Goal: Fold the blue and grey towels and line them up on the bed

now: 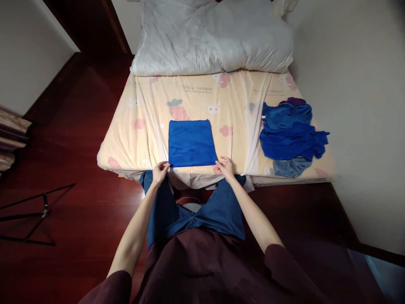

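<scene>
A blue cloth [191, 142] lies flat in a near-square shape at the front of the bed, its near edge close to the mattress edge. My left hand [161, 172] pinches the near left corner of the cloth between thumb and fingers. At the near right corner, my right hand [225, 168] grips the cloth with thumb and forefinger, the other fingers loosely bent. Both corners rest at about bed height.
A rumpled pile of blue and grey cloths [292, 139] sits on the bed's right side. A large pale folded quilt [211, 38] covers the far end of the patterned bed sheet [139, 109]. Black stand legs [44, 213] are on the dark red floor at left.
</scene>
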`<state>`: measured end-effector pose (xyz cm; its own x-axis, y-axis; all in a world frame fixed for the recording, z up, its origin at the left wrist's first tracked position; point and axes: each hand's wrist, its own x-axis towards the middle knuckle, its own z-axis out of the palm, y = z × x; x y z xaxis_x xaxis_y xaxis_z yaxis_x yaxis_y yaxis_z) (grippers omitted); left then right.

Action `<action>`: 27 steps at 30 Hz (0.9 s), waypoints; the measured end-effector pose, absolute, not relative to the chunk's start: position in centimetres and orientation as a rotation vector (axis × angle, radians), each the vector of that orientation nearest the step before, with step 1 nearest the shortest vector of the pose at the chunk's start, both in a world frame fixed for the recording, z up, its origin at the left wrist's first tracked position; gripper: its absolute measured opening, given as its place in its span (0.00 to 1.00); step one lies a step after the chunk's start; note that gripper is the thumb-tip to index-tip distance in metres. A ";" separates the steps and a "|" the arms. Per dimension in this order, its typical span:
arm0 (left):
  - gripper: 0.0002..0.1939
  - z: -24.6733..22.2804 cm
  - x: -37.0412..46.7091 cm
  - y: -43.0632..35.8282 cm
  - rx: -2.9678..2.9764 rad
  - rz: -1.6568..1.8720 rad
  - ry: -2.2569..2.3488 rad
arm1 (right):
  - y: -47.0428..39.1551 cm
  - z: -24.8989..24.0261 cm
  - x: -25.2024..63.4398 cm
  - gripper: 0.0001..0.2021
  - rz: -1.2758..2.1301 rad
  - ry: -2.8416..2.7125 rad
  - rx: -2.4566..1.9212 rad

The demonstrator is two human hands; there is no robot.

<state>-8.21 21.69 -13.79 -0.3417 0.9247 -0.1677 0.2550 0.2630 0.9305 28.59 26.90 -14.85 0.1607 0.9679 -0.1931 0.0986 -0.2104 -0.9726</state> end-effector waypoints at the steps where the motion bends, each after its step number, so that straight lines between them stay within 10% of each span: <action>1: 0.25 -13.8 -8.2 21.9 1.074 1.098 1.774 | 27.0 -14.9 28.7 0.28 1.206 -1.043 -1.516; 27: 0.23 -9.9 -11.2 26.5 1.376 0.684 1.775 | 29.7 -11.9 28.6 0.11 1.344 -1.187 -1.506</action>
